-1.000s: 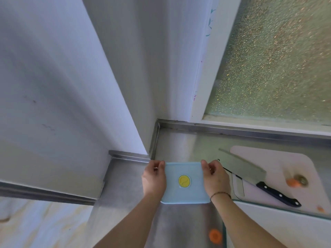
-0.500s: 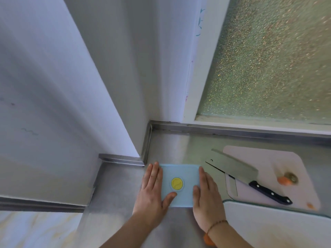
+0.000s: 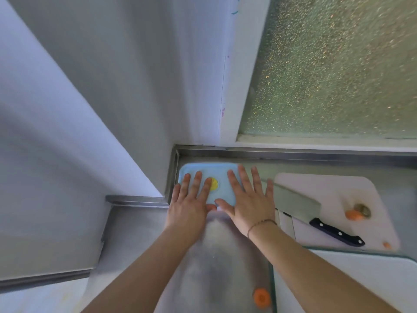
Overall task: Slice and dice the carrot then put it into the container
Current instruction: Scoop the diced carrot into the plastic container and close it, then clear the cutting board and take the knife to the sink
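A light blue container [image 3: 222,175] with a closed lid and a yellow round mark sits in the far corner of the steel counter, against the wall. My left hand [image 3: 189,202] and my right hand [image 3: 248,199] both lie flat on its lid, fingers straight and spread. A cleaver [image 3: 300,202] with a black handle rests on the pale pink cutting board [image 3: 327,188] to the right. A carrot end piece [image 3: 354,214] lies on that board, a tiny carrot bit [image 3: 387,245] sits near its front edge, and a carrot slice [image 3: 261,298] lies on the counter near me.
A white wall corner stands left of the container and a frosted window runs behind the counter. A white glass-edged surface [image 3: 349,274] fills the near right. The steel counter [image 3: 214,256] stretches between my forearms.
The container has slid away from me into the far corner. My hands went from holding its sides to lying flat on the lid with straight fingers.
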The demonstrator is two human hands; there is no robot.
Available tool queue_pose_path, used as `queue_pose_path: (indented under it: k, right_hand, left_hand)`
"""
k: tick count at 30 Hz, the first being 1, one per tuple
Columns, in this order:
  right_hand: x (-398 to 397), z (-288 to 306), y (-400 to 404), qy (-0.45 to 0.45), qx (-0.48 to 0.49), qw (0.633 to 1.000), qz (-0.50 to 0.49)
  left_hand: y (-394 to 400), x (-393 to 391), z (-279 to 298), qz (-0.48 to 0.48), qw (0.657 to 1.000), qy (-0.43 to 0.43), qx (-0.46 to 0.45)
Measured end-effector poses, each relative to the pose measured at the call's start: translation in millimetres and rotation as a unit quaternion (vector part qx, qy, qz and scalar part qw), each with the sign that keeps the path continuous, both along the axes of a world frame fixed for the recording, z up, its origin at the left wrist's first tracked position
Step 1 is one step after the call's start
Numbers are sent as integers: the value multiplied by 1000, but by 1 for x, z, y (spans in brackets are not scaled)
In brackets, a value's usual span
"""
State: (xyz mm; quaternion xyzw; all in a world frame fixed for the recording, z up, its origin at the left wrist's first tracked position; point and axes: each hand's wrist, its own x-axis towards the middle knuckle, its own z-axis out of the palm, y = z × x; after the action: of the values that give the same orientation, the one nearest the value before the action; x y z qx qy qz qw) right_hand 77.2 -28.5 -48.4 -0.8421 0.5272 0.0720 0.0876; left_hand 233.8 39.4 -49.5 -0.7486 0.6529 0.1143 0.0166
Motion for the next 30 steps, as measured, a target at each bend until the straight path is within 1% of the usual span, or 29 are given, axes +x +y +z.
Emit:
queue_pose_path:
  k: [2,3,7,9,10,11,12,14,15,16,17,19,21,24,28,30]
  right_hand:
    - [15,2,-17,10,11,1000,-17]
    - [21,4,-24,15,18,999,-23]
    - [35,5,-35,21,64,997,-22]
    - [33,9,-37,15,92,996,-9]
    - [28,13,-36,-5,98,995,4]
    - [21,16,-33,-42,94,995,17]
    - [9,19,-29,-90,76,993,25]
    - [-32,23,-9,-182,14,983,17]
    - [-60,21,2,-205,-26,978,7]
    - [-93,17,11,-205,-59,977,-2]
    - [-127,11,20,-188,-79,979,-9]
    - [-189,0,26,-125,-77,989,-28]
    - [-229,-10,27,-83,-62,994,-32]
    - [-254,-22,20,-64,-54,996,-13]
    - [-254,-25,1,-67,-55,996,2]
    - [-250,-25,-7,-67,-54,996,28]
  left_hand:
    - [-20,10,3,27,998,-14,53]
    - [-29,15,4,29,997,-26,63]
    - [-41,28,7,25,996,-29,80]
    - [-38,26,11,33,996,-26,75]
    - [-35,23,11,39,998,-22,54]
    - [-28,19,8,44,999,-16,8]
    - [-18,14,4,46,997,-1,-55]
    - [11,-2,-7,31,979,53,-193]
    - [28,-15,-15,23,966,77,-246]
    - [47,-31,-25,15,958,103,-267]
    - [67,-48,-36,6,955,124,-268]
    - [101,-83,-57,-3,955,162,-248]
    - [136,-115,-73,18,954,196,-227]
    - [171,-155,-70,72,939,233,-241]
    - [191,-204,-54,125,933,206,-266]
    - [195,-227,-49,163,924,196,-285]
